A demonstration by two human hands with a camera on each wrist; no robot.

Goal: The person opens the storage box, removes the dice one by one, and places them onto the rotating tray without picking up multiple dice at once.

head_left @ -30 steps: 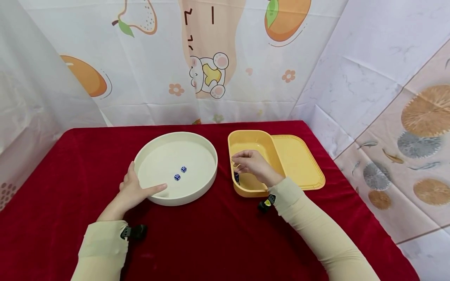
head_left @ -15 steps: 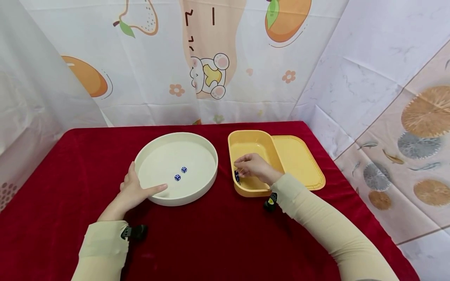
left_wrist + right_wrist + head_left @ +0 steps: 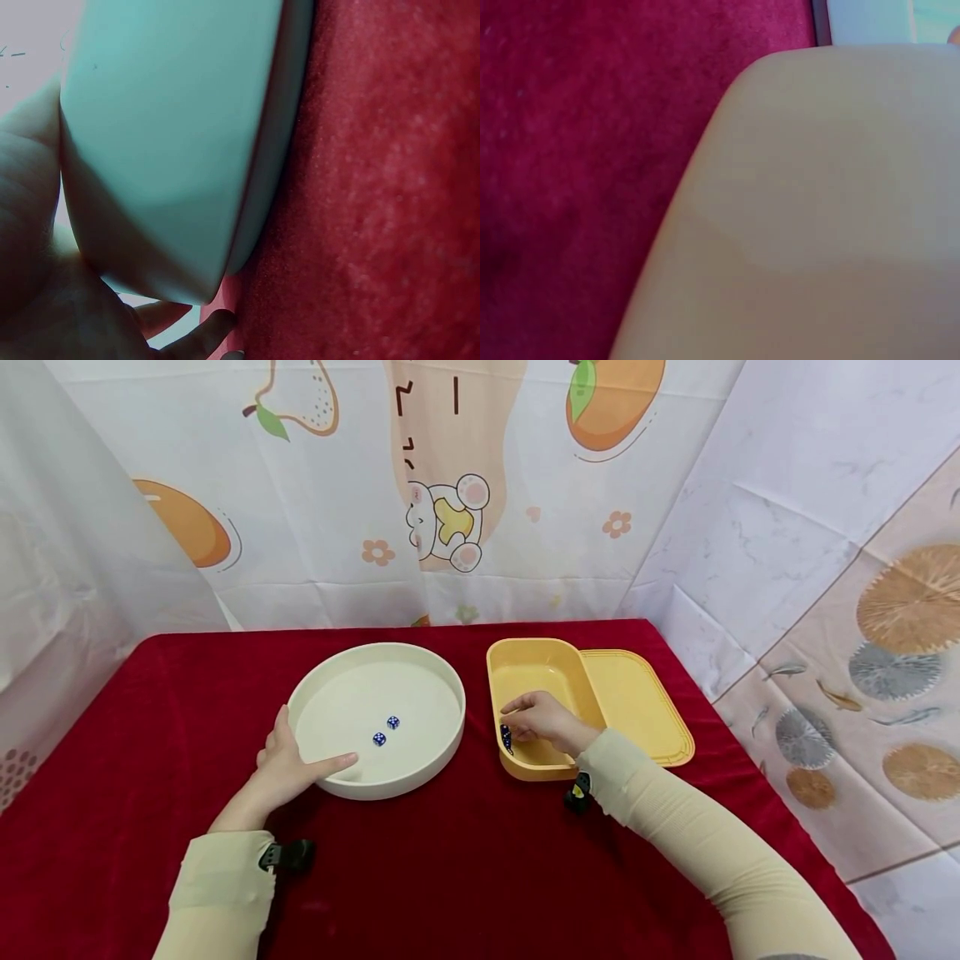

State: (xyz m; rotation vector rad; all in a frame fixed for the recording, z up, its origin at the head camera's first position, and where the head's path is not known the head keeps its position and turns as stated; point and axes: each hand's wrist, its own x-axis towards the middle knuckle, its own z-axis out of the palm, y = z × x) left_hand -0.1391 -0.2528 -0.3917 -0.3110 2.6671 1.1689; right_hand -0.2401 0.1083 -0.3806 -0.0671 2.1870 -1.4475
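Note:
My left hand (image 3: 283, 763) holds the near-left side of a round, cream, shallow tray (image 3: 442, 752), thumb over the rim. In the left wrist view, its fingers (image 3: 196, 337) reach round the tray's outer wall (image 3: 172, 135). Two blue dice with white dots, a nearer die (image 3: 379, 739) and a farther die (image 3: 393, 722), lie apart on the tray floor. My right hand (image 3: 546, 720) reaches into a yellow box (image 3: 536, 772), fingers bent down by its left wall. Beside the fingertips lie several dark blue dice (image 3: 507, 740). Whether the fingers pinch one is hidden.
A flat yellow lid (image 3: 645, 710) lies against the right side of the box. Red cloth (image 3: 420, 868) covers the table, and a printed curtain (image 3: 300, 527) hangs behind it. In the right wrist view, the box wall (image 3: 817, 187) fills most of the frame.
My right hand has lowered slightly inside the box, its fingers coming closer together near the dice. The left hand, the tray and its two dice have stayed in place.

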